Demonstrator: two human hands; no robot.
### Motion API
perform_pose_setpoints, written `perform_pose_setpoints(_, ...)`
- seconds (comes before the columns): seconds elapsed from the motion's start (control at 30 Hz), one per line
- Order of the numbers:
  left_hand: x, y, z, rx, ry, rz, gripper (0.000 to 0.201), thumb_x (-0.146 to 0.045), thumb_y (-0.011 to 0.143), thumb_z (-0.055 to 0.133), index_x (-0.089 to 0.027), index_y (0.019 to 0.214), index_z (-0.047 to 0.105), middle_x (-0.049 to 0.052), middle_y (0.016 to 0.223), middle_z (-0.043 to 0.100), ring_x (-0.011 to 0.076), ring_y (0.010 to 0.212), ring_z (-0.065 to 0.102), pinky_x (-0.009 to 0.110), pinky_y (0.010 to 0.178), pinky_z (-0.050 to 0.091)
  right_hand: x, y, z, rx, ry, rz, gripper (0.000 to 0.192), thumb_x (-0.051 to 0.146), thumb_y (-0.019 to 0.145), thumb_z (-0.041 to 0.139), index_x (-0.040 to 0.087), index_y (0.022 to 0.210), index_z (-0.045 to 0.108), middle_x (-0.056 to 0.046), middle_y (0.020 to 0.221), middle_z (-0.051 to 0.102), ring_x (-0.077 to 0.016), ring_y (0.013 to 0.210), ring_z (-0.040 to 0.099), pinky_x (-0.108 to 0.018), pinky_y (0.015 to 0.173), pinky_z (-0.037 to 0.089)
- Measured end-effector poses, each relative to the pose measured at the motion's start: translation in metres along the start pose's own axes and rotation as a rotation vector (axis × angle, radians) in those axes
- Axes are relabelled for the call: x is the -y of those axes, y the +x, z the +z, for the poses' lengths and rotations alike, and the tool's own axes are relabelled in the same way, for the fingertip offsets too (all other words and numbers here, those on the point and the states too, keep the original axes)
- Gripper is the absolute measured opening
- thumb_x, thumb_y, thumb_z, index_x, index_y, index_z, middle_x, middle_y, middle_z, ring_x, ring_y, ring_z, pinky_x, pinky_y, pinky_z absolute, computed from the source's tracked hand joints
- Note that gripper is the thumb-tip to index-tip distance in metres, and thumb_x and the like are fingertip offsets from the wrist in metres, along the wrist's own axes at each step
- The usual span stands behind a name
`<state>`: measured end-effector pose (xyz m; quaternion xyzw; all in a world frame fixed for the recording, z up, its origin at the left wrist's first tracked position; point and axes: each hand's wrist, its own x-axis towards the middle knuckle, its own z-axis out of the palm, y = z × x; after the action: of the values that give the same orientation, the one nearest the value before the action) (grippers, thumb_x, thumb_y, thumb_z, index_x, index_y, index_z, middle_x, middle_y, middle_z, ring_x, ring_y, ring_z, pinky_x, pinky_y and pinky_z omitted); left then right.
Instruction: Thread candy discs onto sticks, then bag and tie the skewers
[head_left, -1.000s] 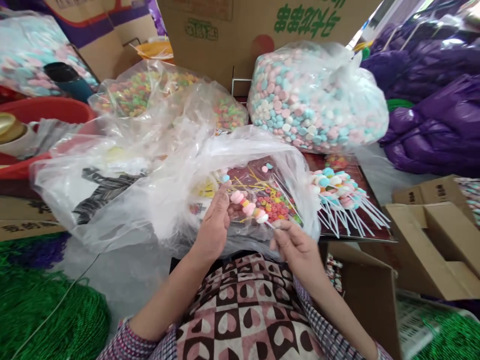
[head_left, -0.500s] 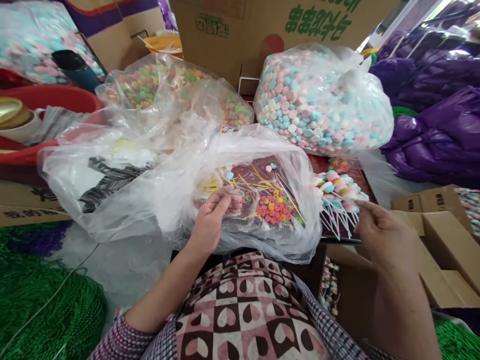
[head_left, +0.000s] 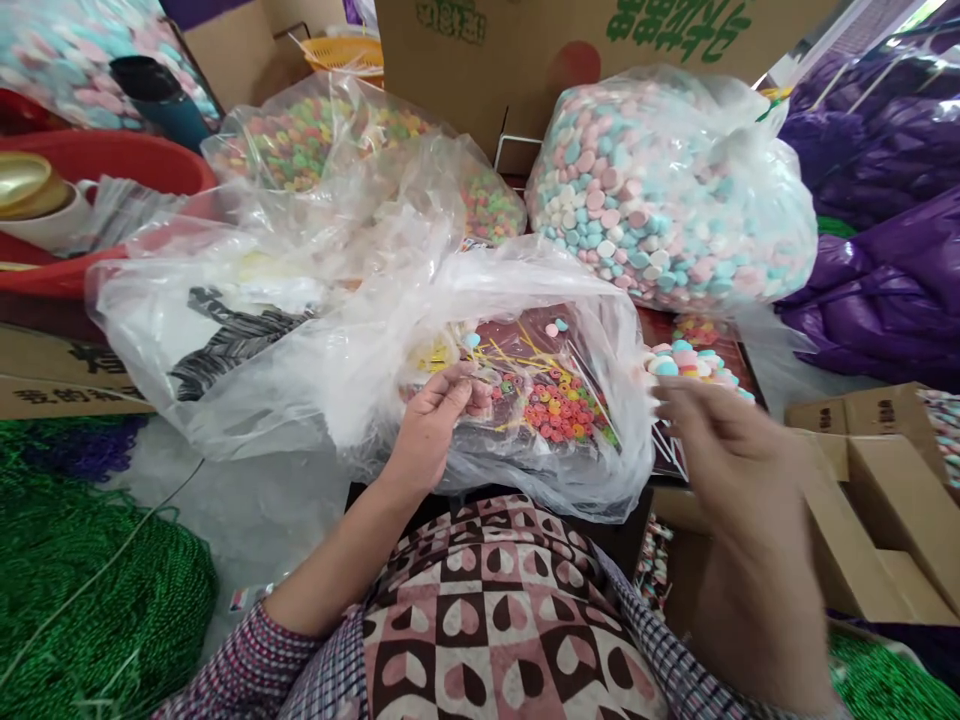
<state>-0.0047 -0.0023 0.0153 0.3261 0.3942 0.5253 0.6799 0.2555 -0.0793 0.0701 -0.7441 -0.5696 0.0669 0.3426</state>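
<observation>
My left hand (head_left: pixel 431 425) is closed in a pinch at the mouth of a clear plastic bag (head_left: pixel 495 280); whatever it may hold is too small to make out. In front of its fingers lie red, yellow and green ring candies (head_left: pixel 559 410) and thin yellow sticks (head_left: pixel 506 352) on a dark red surface. My right hand (head_left: pixel 727 450) is smeared by motion, so its fingers do not show clearly. It hovers at the bag's right side, partly covering a pile of pink, blue and white candy skewers (head_left: pixel 694 360) on white sticks.
Behind stand a big bag of pastel candies (head_left: pixel 667 200) and a bag of ring candies (head_left: pixel 330 140). A red basin (head_left: pixel 165 165) is at the left, above green cord (head_left: pixel 112 590). Open cardboard boxes (head_left: pixel 892 500) and purple bags (head_left: pixel 892 280) are at the right.
My right hand has moved left from the candy skewers toward the plastic bag's edge. My left hand keeps its pinch in about the same place. The view has shifted slightly.
</observation>
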Motion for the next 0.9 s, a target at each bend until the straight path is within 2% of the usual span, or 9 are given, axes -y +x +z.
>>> perform_pose_setpoints(0.03,-0.001,-0.001,-0.001,-0.001,0.003,0.005,0.037,-0.041,0.073,0.077,-0.018,0.101,0.068,0.002,0.084,0.073,0.0139,0.074,0.067,0.028,0.073,0.054,0.008,0.008,0.018,0.086,-0.041,-0.047,0.030,0.043,0.092,0.052,0.024,0.104,0.073,-0.011,0.100,0.075,-0.0284,0.094,0.069,-0.040,0.081,0.050)
perform_pose_setpoints(0.1,-0.003,-0.002,-0.004,-0.018,0.006,0.015,0.037,-0.041,0.073,0.078,-0.018,0.100,0.069,0.002,0.083,0.073,0.0129,0.074,0.067,0.027,0.072,0.053,0.016,0.026,0.049,0.212,-0.231,-0.061,0.030,0.033,0.093,0.048,0.021,0.101,0.074,-0.012,0.098,0.075,-0.0281,0.094,0.069,-0.038,0.080,0.049)
perform_pose_setpoints(0.2,-0.005,-0.002,-0.011,-0.049,0.013,0.027,0.035,-0.040,0.073,0.078,-0.018,0.099,0.070,0.002,0.083,0.072,0.0118,0.074,0.066,0.025,0.070,0.051,0.011,0.046,0.079,0.298,-0.483,-0.016,0.034,0.030,0.094,0.046,0.015,0.099,0.075,-0.017,0.098,0.074,-0.0282,0.090,0.067,-0.037,0.076,0.046)
perform_pose_setpoints(0.33,-0.004,-0.002,-0.015,-0.055,0.005,0.023,0.036,-0.041,0.072,0.078,-0.018,0.098,0.069,0.002,0.082,0.071,0.0119,0.074,0.065,0.025,0.070,0.051,-0.003,0.054,0.091,0.314,-0.567,0.022,0.034,0.029,0.093,0.046,0.013,0.092,0.077,-0.018,0.095,0.074,-0.0274,0.088,0.067,-0.037,0.080,0.044)
perform_pose_setpoints(0.47,-0.004,-0.001,-0.018,-0.055,-0.002,0.012,0.038,-0.042,0.071,0.079,-0.018,0.098,0.070,0.002,0.081,0.071,0.0124,0.073,0.065,0.025,0.070,0.051,-0.005,0.054,0.086,0.300,-0.553,0.056,0.033,0.029,0.091,0.049,0.016,0.094,0.079,-0.015,0.090,0.076,-0.0264,0.085,0.067,-0.036,0.076,0.045)
perform_pose_setpoints(0.57,-0.003,-0.001,-0.021,-0.056,0.018,0.018,0.037,-0.043,0.073,0.078,-0.019,0.100,0.070,0.001,0.082,0.071,0.0122,0.075,0.065,0.024,0.070,0.051,0.002,0.048,0.073,0.193,-0.405,0.045,0.031,0.034,0.088,0.053,0.018,0.095,0.079,-0.013,0.090,0.077,-0.0268,0.084,0.068,-0.037,0.074,0.047)
perform_pose_setpoints(0.7,-0.001,-0.003,-0.016,-0.003,0.115,0.042,0.031,-0.039,0.077,0.075,-0.019,0.100,0.073,0.001,0.081,0.072,0.0116,0.075,0.064,0.025,0.075,0.052,0.025,0.029,0.059,0.060,0.023,-0.077,0.025,0.040,0.084,0.064,0.022,0.093,0.078,-0.007,0.088,0.075,-0.0226,0.080,0.067,-0.037,0.076,0.051)
perform_pose_setpoints(0.8,-0.005,-0.005,-0.003,0.119,0.218,0.085,0.024,-0.036,0.083,0.069,-0.020,0.101,0.075,0.004,0.092,0.074,0.0143,0.082,0.065,0.029,0.084,0.052,0.045,0.012,0.059,0.112,0.276,-0.089,0.019,0.042,0.083,0.069,0.026,0.089,0.078,-0.003,0.084,0.074,-0.0204,0.076,0.066,-0.037,0.075,0.053)
perform_pose_setpoints(0.9,-0.012,-0.006,0.009,0.230,0.335,0.235,0.018,-0.029,0.086,0.066,-0.021,0.099,0.077,0.006,0.101,0.074,0.0173,0.096,0.065,0.032,0.094,0.049,0.058,-0.001,0.067,0.203,0.408,-0.090,0.015,0.039,0.083,0.070,0.027,0.087,0.077,-0.002,0.084,0.074,-0.0201,0.079,0.066,-0.037,0.079,0.054)
